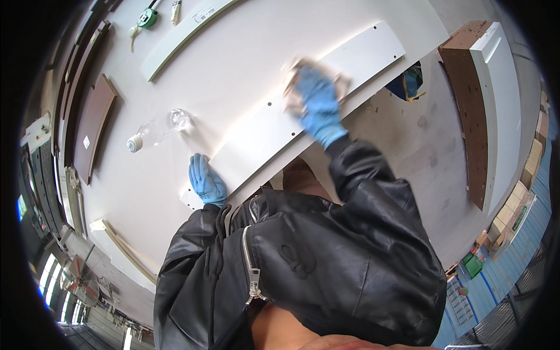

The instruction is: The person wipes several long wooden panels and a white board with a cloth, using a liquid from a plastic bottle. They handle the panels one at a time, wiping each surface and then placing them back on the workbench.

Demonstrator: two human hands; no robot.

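A long white board (251, 140) with several small dark holes lies slantwise along the near edge of the table. My left hand (206, 179), in a blue glove, rests on the board's near left end with its fingers stretched out together. My right hand (318, 96), gloved alike, presses a crumpled pale cloth (294, 104) onto the board right of its middle. Motion smears that hand and the cloth, and the fingers over it show only in part. Beyond my left hand a clear plastic bottle (156, 133) with a white cap lies on its side.
The pale tabletop (192, 76) carries a second white board (181, 38), a green tape measure (147, 18) and a small tube (175, 11) at the far left. Brown panels (96, 125) lie along the left. At right stand brown and white panels (481, 116); a dark bag (406, 83) shows below the table edge.
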